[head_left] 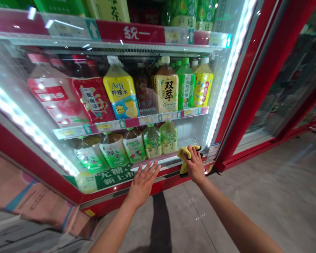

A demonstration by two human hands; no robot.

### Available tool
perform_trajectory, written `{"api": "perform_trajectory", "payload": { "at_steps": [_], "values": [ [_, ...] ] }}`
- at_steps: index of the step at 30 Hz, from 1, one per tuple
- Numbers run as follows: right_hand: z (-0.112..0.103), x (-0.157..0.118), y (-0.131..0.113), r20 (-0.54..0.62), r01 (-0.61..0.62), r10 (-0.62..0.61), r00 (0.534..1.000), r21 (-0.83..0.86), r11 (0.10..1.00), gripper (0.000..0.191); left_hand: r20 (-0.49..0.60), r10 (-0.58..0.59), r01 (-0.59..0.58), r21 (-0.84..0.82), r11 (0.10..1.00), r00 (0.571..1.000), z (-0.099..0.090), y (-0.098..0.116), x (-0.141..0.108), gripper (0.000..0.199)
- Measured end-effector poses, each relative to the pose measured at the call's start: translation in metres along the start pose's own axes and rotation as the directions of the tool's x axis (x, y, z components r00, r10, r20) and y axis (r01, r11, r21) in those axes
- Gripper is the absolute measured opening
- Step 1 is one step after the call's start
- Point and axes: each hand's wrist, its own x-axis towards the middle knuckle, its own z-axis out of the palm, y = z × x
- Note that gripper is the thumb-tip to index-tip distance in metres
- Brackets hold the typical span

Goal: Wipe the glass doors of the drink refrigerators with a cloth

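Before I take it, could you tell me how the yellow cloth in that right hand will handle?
The yellow cloth looks soft and floppy, bunching under the right hand. It is probably light for its size, and its thick pile seems unlikely to slip.

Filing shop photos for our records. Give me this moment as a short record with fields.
Left hand: open, fingers spread at the lower part of the glass door
Right hand: holding a yellow cloth at the door's lower corner
Cooler frame: red
Behind glass: bottled drinks on shelves
Floor: grey
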Motion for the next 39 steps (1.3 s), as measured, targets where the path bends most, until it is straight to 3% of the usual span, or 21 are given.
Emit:
{"api": "perform_trajectory", "payload": {
  "at_steps": [4,5,7,10,16,21,29,33,37,39],
  "values": [
    [0.004,0.002,0.008,0.071,0.093,-0.096,0.993,0.046,0.995,0.052,-0.020,0.018,-0.019,-0.026,0.999,1.000,0.004,0.007,0.017,0.085],
    [0.005,0.006,0.013,0.057,0.074,-0.077,0.995,0.059,0.996,0.053,-0.021,0.027,-0.028,-0.032,0.999,0.999,0.005,0.009,0.021,0.085],
    [0.007,0.013,0.028,-0.025,-0.071,0.074,0.997,0.112,0.991,0.057,-0.021,0.040,-0.041,-0.041,0.998,0.999,0.007,0.013,0.030,0.085],
    [0.016,0.011,0.047,-0.149,-0.318,0.353,0.924,0.215,0.923,0.066,-0.004,0.049,-0.049,-0.052,0.997,0.999,0.008,0.015,0.042,0.084],
    [0.036,-0.002,0.054,-0.208,-0.540,0.638,0.741,0.380,0.751,0.078,0.019,0.034,-0.033,-0.054,0.998,0.999,0.011,0.018,0.052,0.083],
    [0.032,0.021,0.074,-0.234,-0.586,0.691,0.684,0.387,0.712,0.081,-0.007,-0.009,0.009,-0.085,0.996,1.000,0.011,0.018,0.052,0.085],
    [0.030,0.021,0.085,-0.302,-0.588,0.734,0.609,0.449,0.673,0.082,-0.012,-0.010,0.009,-0.103,0.995,1.000,0.012,0.011,0.046,0.091],
    [0.029,0.043,0.093,-0.282,-0.596,0.742,0.609,0.454,0.662,0.081,-0.029,-0.011,0.007,-0.111,0.994,1.000,0.011,0.011,0.047,0.091],
    [0.020,0.040,0.085,-0.241,-0.543,0.656,0.715,0.399,0.739,0.081,-0.040,0.002,-0.007,-0.108,0.994,0.999,0.007,0.011,0.048,0.088],
    [0.016,0.035,0.085,-0.254,-0.530,0.627,0.736,0.360,0.768,0.081,-0.039,0.002,-0.006,-0.108,0.994,0.999,0.006,0.009,0.048,0.088]
  ]
}}
